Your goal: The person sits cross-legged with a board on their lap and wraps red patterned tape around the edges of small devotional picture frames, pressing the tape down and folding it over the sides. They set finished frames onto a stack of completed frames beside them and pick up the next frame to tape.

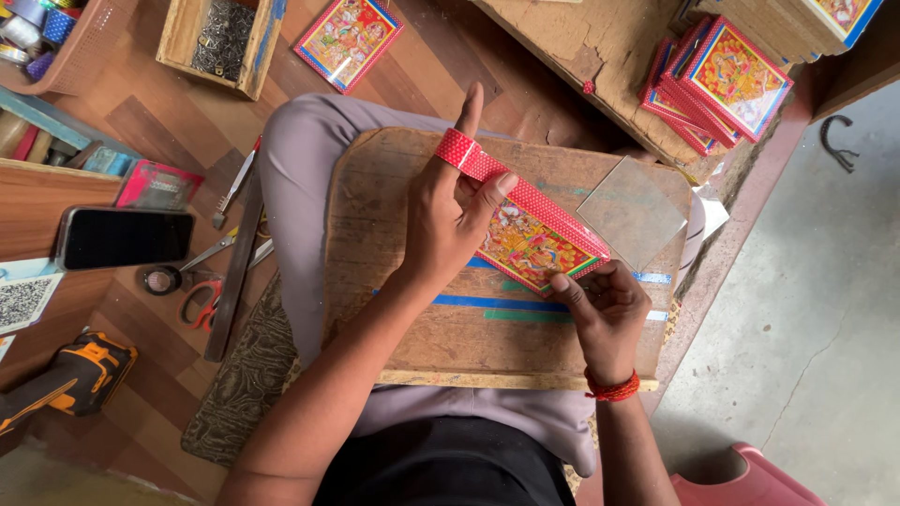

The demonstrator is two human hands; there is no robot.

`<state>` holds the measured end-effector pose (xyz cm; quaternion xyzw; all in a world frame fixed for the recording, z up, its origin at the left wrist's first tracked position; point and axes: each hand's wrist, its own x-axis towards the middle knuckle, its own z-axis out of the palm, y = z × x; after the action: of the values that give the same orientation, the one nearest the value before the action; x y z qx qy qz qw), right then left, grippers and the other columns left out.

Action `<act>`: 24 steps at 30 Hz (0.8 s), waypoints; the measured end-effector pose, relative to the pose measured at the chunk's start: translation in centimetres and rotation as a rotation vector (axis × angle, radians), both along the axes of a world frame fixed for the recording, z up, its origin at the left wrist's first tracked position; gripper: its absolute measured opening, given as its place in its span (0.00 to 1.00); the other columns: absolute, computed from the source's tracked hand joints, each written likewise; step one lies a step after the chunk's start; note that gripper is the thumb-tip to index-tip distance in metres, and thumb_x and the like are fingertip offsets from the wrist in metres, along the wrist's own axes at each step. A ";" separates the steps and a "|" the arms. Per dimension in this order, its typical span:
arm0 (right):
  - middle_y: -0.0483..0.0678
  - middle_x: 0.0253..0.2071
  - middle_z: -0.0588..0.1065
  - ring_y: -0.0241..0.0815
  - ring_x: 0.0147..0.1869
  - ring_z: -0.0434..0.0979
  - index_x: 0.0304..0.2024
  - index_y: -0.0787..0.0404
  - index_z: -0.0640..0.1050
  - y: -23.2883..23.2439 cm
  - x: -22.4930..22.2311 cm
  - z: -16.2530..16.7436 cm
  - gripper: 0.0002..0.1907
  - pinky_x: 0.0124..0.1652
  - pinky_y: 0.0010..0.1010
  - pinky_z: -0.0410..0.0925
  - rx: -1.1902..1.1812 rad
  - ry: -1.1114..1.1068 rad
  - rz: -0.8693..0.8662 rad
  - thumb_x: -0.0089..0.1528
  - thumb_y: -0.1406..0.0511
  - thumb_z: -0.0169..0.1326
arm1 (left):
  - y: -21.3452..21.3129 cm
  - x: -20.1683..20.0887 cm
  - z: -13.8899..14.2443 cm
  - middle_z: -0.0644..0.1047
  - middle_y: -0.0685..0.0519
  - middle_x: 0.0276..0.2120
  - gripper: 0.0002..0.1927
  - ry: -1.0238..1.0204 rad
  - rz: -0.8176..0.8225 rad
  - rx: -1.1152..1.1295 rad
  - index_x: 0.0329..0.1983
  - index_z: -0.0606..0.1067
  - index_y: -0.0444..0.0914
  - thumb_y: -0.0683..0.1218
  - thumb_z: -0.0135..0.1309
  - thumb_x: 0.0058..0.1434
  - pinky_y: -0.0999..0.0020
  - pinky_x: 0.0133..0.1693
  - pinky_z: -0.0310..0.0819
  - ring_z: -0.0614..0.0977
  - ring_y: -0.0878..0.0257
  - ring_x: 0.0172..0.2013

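A wooden board [403,319] lies across my lap. On it I hold a small picture [530,245] with a bright printed image and a red dotted border strip [487,169]. My left hand [450,211] presses on the picture's left end, index finger pointing up with the red strip wrapped over it, thumb on the strip. My right hand [605,309] pinches the picture's lower right corner. A clear glass pane [633,211] lies on the board just right of the picture.
A stack of finished red-bordered pictures [727,80] sits at top right, one more [349,39] at top centre. Left of my knee lie scissors [202,300], a tape roll [161,279], a phone [124,237], a yellow power tool [80,375] and a wooden box [220,42].
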<state>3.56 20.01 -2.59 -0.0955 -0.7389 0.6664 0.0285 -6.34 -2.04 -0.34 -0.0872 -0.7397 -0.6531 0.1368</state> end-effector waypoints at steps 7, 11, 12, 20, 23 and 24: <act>0.50 0.40 0.82 0.34 0.41 0.82 0.46 0.68 0.77 0.7 -0.7 1.2 0.12 0.42 0.26 0.76 0.003 -0.148 0.088 0.60 0.75 0.62 | 0.8 -0.2 -1.2 0.78 0.49 0.47 0.34 0.144 0.036 -0.011 0.78 0.53 0.42 0.46 0.56 0.77 0.77 0.40 0.75 0.76 0.73 0.33; 0.49 0.43 0.81 0.35 0.43 0.83 0.49 0.68 0.76 1.1 -1.3 1.5 0.13 0.41 0.28 0.77 -0.118 -0.147 0.100 0.64 0.66 0.58 | 1.0 -0.2 -1.7 0.74 0.58 0.32 0.37 0.005 -0.039 0.136 0.82 0.52 0.41 0.44 0.57 0.76 0.79 0.37 0.73 0.74 0.74 0.32; 0.49 0.42 0.81 0.36 0.42 0.83 0.50 0.67 0.77 1.5 -1.5 1.7 0.15 0.39 0.28 0.77 -0.153 -0.167 0.066 0.66 0.62 0.55 | 0.9 -0.2 -1.7 0.73 0.59 0.30 0.37 -0.036 -0.071 0.190 0.82 0.52 0.40 0.44 0.57 0.76 0.79 0.37 0.73 0.73 0.74 0.32; 0.53 0.38 0.81 0.39 0.38 0.82 0.46 0.75 0.80 5.3 -5.4 2.7 0.19 0.37 0.31 0.77 -0.057 -0.370 0.300 0.70 0.61 0.55 | 0.9 -0.2 -2.1 0.72 0.60 0.32 0.37 -0.038 -0.114 0.233 0.81 0.50 0.41 0.44 0.57 0.78 0.80 0.41 0.73 0.73 0.75 0.34; 0.52 0.40 0.82 0.39 0.40 0.83 0.49 0.75 0.79 5.5 -6.2 3.7 0.15 0.39 0.31 0.78 -0.030 -0.364 0.372 0.65 0.67 0.59 | 0.9 0.0 -2.0 0.72 0.61 0.31 0.38 -0.043 -0.070 0.183 0.82 0.51 0.40 0.45 0.57 0.77 0.79 0.40 0.72 0.73 0.75 0.32; 0.52 0.41 0.82 0.38 0.41 0.84 0.50 0.74 0.79 5.6 -6.3 4.2 0.16 0.41 0.30 0.78 -0.020 -0.350 0.390 0.63 0.69 0.59 | 0.9 0.1 -2.0 0.73 0.61 0.30 0.38 -0.048 -0.043 0.139 0.83 0.51 0.40 0.45 0.58 0.77 0.79 0.39 0.72 0.73 0.75 0.31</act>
<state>-2.70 25.62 1.64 -0.0651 -0.7304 0.6399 -0.2297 -6.22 -1.15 -2.29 -0.0776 -0.6935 -0.7077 0.1109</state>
